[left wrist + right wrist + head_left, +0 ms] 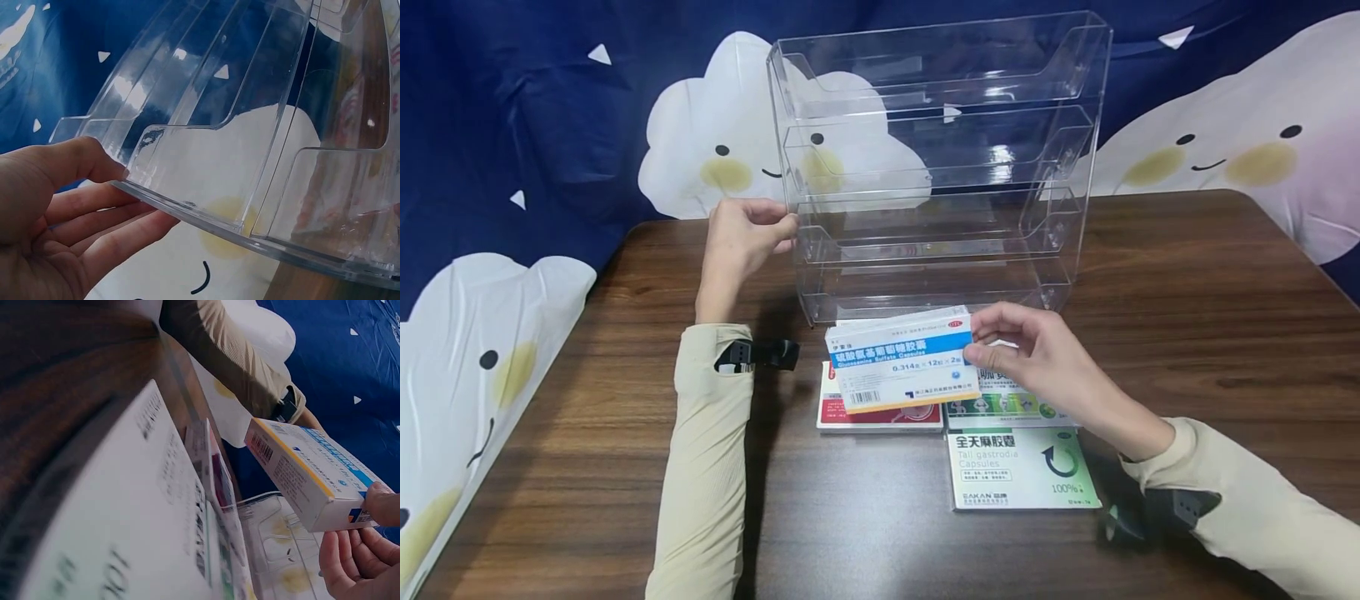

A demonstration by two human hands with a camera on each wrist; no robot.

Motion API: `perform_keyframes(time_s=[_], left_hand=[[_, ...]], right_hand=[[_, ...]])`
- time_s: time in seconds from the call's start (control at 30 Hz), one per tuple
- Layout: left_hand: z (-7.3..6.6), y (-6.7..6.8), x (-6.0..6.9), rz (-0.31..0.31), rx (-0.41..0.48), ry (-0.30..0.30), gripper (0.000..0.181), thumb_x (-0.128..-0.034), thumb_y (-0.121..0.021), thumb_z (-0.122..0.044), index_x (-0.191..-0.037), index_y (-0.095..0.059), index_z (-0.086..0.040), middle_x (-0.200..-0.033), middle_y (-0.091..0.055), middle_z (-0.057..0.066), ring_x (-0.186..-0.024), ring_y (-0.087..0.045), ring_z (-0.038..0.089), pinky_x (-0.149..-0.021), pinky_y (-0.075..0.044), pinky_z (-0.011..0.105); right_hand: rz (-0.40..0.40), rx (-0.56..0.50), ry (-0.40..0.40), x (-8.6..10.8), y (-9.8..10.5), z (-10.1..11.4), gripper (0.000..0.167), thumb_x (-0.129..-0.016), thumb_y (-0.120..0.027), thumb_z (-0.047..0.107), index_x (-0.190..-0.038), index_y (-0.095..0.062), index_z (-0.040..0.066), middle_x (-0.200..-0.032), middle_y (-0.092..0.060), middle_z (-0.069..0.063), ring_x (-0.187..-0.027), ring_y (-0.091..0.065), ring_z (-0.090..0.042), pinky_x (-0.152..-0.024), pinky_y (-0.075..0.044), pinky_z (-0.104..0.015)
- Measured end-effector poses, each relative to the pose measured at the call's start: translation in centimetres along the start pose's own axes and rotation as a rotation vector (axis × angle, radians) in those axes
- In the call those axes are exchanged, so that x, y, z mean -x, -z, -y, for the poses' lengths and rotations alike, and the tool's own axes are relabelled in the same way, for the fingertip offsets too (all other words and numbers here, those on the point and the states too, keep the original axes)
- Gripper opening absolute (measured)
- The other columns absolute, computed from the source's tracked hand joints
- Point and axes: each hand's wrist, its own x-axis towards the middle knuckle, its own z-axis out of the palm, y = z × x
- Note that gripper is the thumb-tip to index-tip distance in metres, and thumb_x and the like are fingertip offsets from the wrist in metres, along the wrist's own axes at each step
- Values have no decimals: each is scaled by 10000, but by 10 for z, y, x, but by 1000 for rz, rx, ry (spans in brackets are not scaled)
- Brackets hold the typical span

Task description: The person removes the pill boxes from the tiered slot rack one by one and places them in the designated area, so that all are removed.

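My left hand [739,246] pinches the left side edge of a clear plastic tiered rack [917,251]. In the left wrist view the thumb lies on one face of that panel [187,209] and the fingers reach behind it. My right hand [1037,354] grips a white medicine box [902,358] with a blue band and a yellow lower edge by its right end. In the right wrist view the thumb is on the printed face of the medicine box [312,465], with fingers beneath. The box is tilted, in front of the rack's bottom tier, partly covering other boxes.
On the table [850,517] lie a red-and-white box [832,410], a green-and-white box [1011,410] partly hidden by my right hand, and a pale green capsule box [1022,471] nearer me. A blue cloth [550,108] with clouds hangs behind the table.
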Motion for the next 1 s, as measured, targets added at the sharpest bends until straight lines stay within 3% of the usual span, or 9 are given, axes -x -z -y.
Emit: perform_keyframes(time_s=[0.2,0.47,0.63,0.77,1.0], left_hand=[[1,0,0,-2,-20,-15,288,-878,-666,-100,-1119,-678,58,-1106,-676,229,-650,-690,33,-674,-580,146],[1,0,-1,0,-12,-9,284,-877,-668,-99,-1116,-680,54,-1106,-677,227,-623,-671,-1,-763,-592,249],[1,0,-1,-3,-20,-16,282,-873,-669,-101,-1111,-684,51,-1102,-679,225,-642,-682,19,-737,-593,216],[1,0,0,-2,-34,-14,287,-875,-665,-107,-1119,-683,43,-1113,-678,215,-648,-682,14,-755,-591,217],[1,0,0,-5,-41,-16,293,-874,-666,-117,-1124,-685,36,-1121,-677,210,-677,-697,40,-792,-589,255]], right_hand=[[36,-5,-39,8,-8,-6,260,-860,-732,118,-1067,-640,-10,-929,-676,-81,-852,-652,-153,-724,-554,-207],[124,-74,-67,24,-20,-12,277,-829,-770,192,-1023,-665,26,-897,-688,-45,-850,-664,-182,-741,-554,-221],[164,-109,-116,34,-29,-13,365,-795,-799,197,-1037,-613,-2,-872,-669,-65,-811,-668,-195,-756,-573,-251],[185,-120,-149,42,-38,-12,424,-773,-817,221,-1056,-578,14,-847,-676,-60,-756,-670,-196,-693,-596,-286],[216,-102,-130,54,-50,-10,497,-799,-797,237,-1169,-526,46,-784,-687,-15,-687,-672,-176,-574,-577,-286]])
